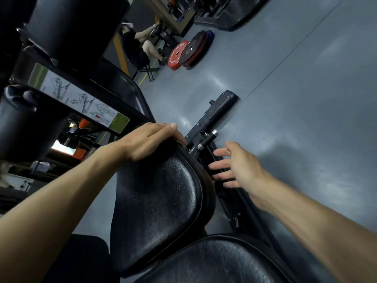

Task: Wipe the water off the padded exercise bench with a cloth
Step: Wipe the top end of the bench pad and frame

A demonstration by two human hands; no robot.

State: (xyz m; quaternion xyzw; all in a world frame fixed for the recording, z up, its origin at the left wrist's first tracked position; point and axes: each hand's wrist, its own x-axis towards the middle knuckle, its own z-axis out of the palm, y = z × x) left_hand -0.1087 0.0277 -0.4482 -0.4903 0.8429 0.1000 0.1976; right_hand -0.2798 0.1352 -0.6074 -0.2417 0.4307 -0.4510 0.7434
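Observation:
The black padded bench seat (pixel 161 203) fills the middle of the head view, its surface dotted with small water drops. A second black pad (pixel 220 262) lies below it at the bottom. My left hand (pixel 149 139) rests on the seat's far edge, fingers curled over the rim. Beside the seat's right edge, my right hand (pixel 234 164) hovers with fingers spread and holds nothing. No cloth is visible.
The bench's black metal frame and adjustment pin (pixel 208 137) stand on the grey floor (pixel 295 99) right of the seat. Roller pads and an instruction label (pixel 79 101) sit at left. Weight plates (pixel 187 52) and a seated person (pixel 140 45) are farther back.

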